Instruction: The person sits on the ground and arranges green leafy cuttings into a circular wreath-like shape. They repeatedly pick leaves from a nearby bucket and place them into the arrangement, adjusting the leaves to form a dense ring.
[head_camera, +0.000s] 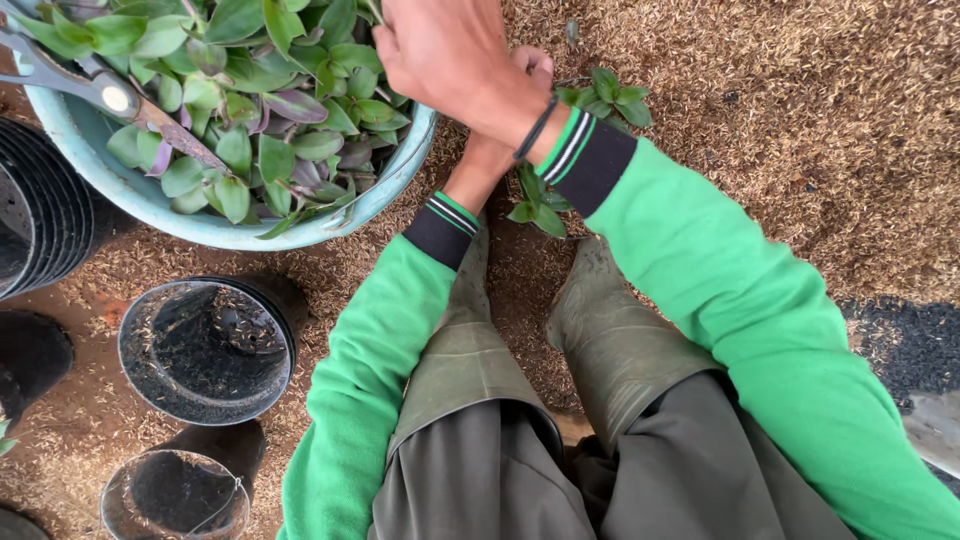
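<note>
One pale blue basin of green and purple cuttings, one pair of scissors, two loose black pots, one stack of black pots, two hands

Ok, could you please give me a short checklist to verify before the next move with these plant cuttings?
1. Right hand at the basin edge, beside the leafy pile: ok.
2. Left hand gripping the loose cutting: cannot tell, mostly hidden under the right wrist.
3. Scissors resting on the pile, apart from both hands: ok.
4. Black pot upright and open: ok.
5. Right hand's fingers: cannot tell, cut off by the frame.
</note>
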